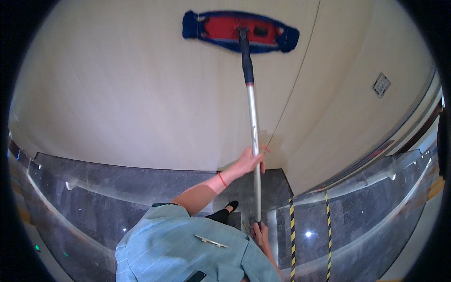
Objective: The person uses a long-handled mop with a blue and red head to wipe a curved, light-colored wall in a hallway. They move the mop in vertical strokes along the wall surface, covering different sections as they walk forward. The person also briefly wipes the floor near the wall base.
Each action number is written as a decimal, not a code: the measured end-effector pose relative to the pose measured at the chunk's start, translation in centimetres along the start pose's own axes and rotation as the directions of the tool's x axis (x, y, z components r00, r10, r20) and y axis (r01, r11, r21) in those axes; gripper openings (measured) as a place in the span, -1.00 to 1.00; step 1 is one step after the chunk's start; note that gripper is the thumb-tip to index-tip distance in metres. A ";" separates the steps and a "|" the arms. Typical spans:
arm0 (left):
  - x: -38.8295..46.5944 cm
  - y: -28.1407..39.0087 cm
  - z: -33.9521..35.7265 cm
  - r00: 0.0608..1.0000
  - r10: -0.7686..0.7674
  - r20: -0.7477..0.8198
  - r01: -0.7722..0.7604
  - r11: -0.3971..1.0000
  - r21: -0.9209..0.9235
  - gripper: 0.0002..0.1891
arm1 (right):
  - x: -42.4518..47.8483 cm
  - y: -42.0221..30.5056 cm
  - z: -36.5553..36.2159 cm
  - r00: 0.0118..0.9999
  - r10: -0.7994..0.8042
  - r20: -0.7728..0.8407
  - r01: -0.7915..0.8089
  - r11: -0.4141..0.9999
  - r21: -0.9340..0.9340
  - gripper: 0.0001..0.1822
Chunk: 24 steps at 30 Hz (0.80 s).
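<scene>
A flat mop with a red plate (229,29) and a dark blue pad (190,25) is held up against the beige wall panel (158,95). Its silver pole (252,112) runs down towards me. My left hand (251,161), with a red cord at the wrist, is around the middle of the pole, some fingers extended past it. My right hand (260,233) grips the dark lower end of the pole close to my body.
The panelled wall turns a corner at the right and bears a small metal-framed plate (381,85). Black-and-yellow striped tape (292,232) crosses the dark, shiny floor (102,208). One black shoe (233,204) shows below.
</scene>
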<state>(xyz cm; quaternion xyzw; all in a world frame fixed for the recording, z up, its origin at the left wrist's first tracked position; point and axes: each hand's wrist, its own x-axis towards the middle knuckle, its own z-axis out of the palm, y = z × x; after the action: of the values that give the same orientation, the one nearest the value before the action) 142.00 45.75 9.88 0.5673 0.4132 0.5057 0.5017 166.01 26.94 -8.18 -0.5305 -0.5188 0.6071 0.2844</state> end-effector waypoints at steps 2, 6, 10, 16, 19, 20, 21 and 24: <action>-2.3 -1.8 1.8 0.981 -0.179 0.077 0.183 0.982 -0.050 -0.70 | -3.2 2.8 -0.8 0.997 0.022 -0.079 -0.031 0.992 -0.123 -0.56; -5.8 -8.8 3.5 0.898 -0.327 0.294 0.403 0.879 -0.255 -0.66 | -8.5 3.7 -1.1 0.963 0.185 -0.196 -0.224 0.954 -0.198 -0.53; -7.7 -14.8 4.4 0.692 -0.606 0.391 0.711 0.664 -0.229 -0.63 | -10.7 1.8 -1.2 0.889 0.352 -0.292 -0.414 0.891 -0.187 -0.50; -9.0 -24.6 3.7 0.437 -0.770 0.465 0.890 0.294 -0.349 -0.62 | -9.9 -1.4 -0.4 0.778 0.504 -0.376 -0.597 0.780 -0.189 -0.45; -8.0 -29.1 2.3 0.322 -0.856 0.403 0.911 0.165 -0.378 -0.64 | -7.6 -2.9 0.8 0.748 0.542 -0.383 -0.643 0.734 -0.216 -0.43; -7.9 -30.2 1.8 0.287 -0.888 0.359 0.876 0.091 -0.474 -0.70 | -6.7 -3.3 1.2 0.745 0.548 -0.380 -0.650 0.723 -0.233 -0.42; -7.8 -31.6 1.4 0.238 -0.911 0.337 0.852 0.030 -0.522 -0.74 | -5.8 -3.6 1.7 0.748 0.548 -0.374 -0.650 0.719 -0.247 -0.41; -7.8 -36.0 0.6 0.133 -0.950 0.284 0.744 -0.094 -0.661 -0.86 | -1.6 -3.9 3.9 0.789 0.532 -0.306 -0.612 0.722 -0.323 -0.39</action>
<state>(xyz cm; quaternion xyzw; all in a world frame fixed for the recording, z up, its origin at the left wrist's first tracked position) 142.85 43.59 -26.88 -0.1465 0.5231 0.2407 0.8044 161.98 25.38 -4.39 -0.7679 -0.4127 0.4898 0.0143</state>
